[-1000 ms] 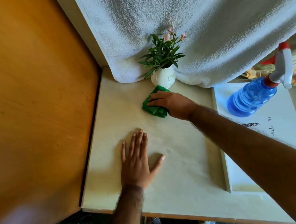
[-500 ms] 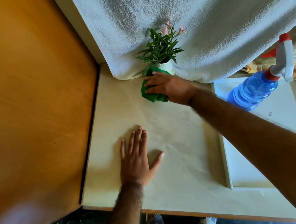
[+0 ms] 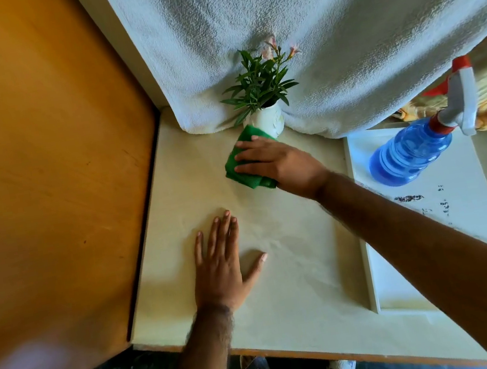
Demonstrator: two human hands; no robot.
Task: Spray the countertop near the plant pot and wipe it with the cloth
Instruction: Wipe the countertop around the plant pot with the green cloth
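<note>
A small white plant pot (image 3: 267, 119) with green leaves and pink flowers stands at the back of the cream countertop (image 3: 297, 271). My right hand (image 3: 277, 163) presses a folded green cloth (image 3: 242, 165) flat on the counter, right in front of the pot, the cloth touching its base. My left hand (image 3: 222, 267) lies flat on the counter nearer to me, fingers spread, holding nothing. A blue spray bottle (image 3: 415, 147) with a white and red trigger stands to the right, untouched.
A white towel (image 3: 322, 28) hangs behind the pot down to the counter. An orange wooden panel (image 3: 44, 184) borders the counter on the left. A white tray-like surface (image 3: 435, 233) under the bottle lies to the right. The counter's front edge is near my feet.
My right hand with the cloth pushed up against the pot, then slid back a little toward me. My left hand has stayed flat in place.
</note>
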